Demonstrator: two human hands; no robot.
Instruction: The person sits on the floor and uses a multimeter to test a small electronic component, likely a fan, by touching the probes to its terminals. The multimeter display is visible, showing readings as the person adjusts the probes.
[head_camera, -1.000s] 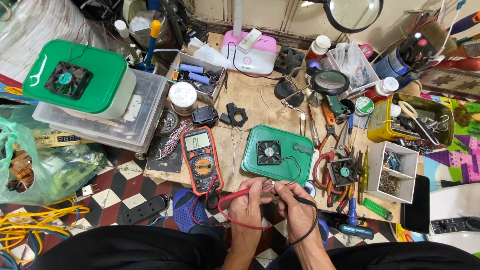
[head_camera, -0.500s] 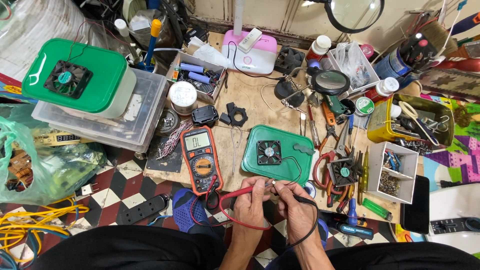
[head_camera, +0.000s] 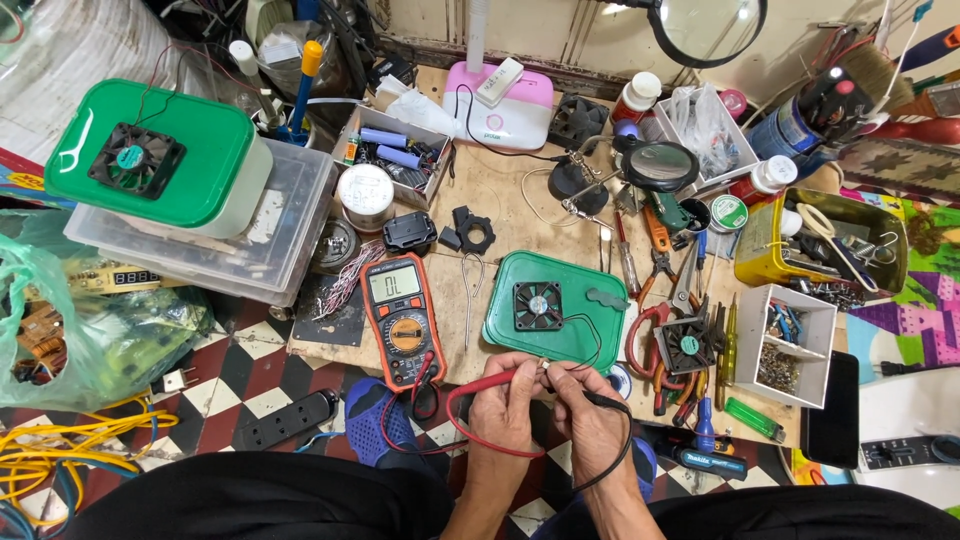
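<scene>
My left hand (head_camera: 503, 410) grips a red test probe (head_camera: 488, 384) and my right hand (head_camera: 590, 412) grips a black test probe (head_camera: 603, 398). Their tips meet between my fingertips at the near edge of a green lid with a small black fan (head_camera: 541, 308). The red and black leads loop back to an orange multimeter (head_camera: 402, 318) lying left of the lid, its screen lit. Thin wires from the fan run toward my fingers.
A second green lid with a fan (head_camera: 148, 165) sits on clear plastic boxes at left. Pliers, screwdrivers and another small fan (head_camera: 688, 345) crowd the right, beside a white parts bin (head_camera: 782, 345) and a yellow tray (head_camera: 822, 245). A black power strip (head_camera: 285, 420) lies on the checkered floor.
Both hands stay at the lid's near edge with the probes; the fingers have only shifted slightly and the red lead's loop has moved a little.
</scene>
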